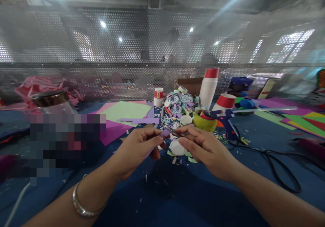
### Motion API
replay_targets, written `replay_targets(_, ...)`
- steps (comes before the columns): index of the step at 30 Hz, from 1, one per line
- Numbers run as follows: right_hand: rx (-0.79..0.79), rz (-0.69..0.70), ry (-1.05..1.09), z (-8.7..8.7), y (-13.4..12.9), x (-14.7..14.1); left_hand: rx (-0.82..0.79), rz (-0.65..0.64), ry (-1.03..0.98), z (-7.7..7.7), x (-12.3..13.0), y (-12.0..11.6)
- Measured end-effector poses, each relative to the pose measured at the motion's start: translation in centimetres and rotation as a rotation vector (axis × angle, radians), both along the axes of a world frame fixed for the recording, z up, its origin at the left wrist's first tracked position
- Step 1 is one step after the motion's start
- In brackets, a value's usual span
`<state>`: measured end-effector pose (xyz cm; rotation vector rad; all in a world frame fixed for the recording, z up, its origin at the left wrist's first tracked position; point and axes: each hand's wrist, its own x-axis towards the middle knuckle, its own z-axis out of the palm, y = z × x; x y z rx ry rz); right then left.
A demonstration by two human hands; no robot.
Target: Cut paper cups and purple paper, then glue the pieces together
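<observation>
Pinched between the thumb and fingers of my left hand (142, 147) is a small purple paper piece (166, 132). My right hand (203, 147) has its fingers closed on a thin dark tool, perhaps scissors, whose tip meets the paper; the fingers hide most of it. Just below the fingertips lies a white round disc (177, 148), with green and purple paper scraps around it. A purple paper strip (146, 121) rests on the table beyond my left hand.
Behind the hands are a pile of decorated discs (177, 100), stacked white cups (208, 90) and a yellow tape roll (205, 122). A blue glue gun (228, 123) with a looping black cord stands right. Coloured sheets (124, 110) and a lidded jar (54, 105) are left.
</observation>
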<state>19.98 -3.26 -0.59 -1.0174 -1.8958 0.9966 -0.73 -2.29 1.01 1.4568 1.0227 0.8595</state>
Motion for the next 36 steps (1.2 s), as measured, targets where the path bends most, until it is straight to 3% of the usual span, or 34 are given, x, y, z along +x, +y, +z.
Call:
replay_targets(15, 0.036, 0.000, -0.072, -0.1, -0.1, 0.1, 0.098, 0.020, 0.112, -0.7, -0.6, 0.3)
replay_targets(21, 0.056, 0.001, -0.124, 0.1, -0.3, -0.1, 0.137, 0.035, 0.214, -0.2, -1.1, 0.5)
replay_targets(32, -0.145, -0.046, 0.210, -0.6, 0.7, -0.3, 0.104, -0.041, 0.174, 0.0, -0.6, 0.2)
replay_targets(36, -0.124, -0.056, 0.208, -0.7, 0.6, -0.4, 0.078, -0.084, 0.193, 0.0, -0.1, -0.1)
